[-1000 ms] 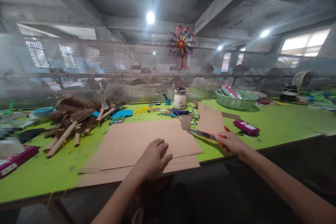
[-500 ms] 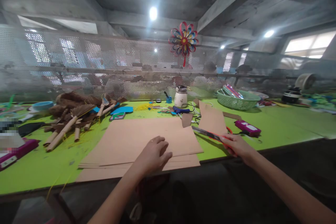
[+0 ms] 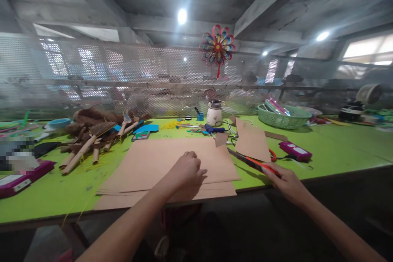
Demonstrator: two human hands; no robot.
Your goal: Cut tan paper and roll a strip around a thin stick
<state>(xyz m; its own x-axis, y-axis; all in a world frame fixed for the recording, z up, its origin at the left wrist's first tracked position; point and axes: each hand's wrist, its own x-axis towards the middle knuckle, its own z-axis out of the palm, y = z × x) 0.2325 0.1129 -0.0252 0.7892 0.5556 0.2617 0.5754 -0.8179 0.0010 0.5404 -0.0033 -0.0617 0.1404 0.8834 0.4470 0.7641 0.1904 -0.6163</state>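
Observation:
My right hand (image 3: 287,182) grips scissors (image 3: 250,161) by their orange handles. The dark blades point left, towards the corner of a stack of brown paper sheets (image 3: 153,163). Over that stack is my left hand (image 3: 192,168), its fingers curled in and no object visible in it. A shadow falls on the paper below it, and I cannot tell whether the fingertips touch the sheet. Behind the scissors lies a separate brown paper piece (image 3: 251,139), with a small brown scrap (image 3: 221,139) beside it.
A heap of brown paper rolls (image 3: 82,147) is on the left of the green table (image 3: 337,151). Farther back stand a white bottle (image 3: 214,115) and a green basket (image 3: 284,119). Purple boxes (image 3: 295,151) lie at both sides. A paper flower (image 3: 217,47) hangs above.
My left hand has moved slightly up and right over the paper, and its fingers have curled in. My right hand still holds the scissors, now a little lower. The whole view has shifted slightly.

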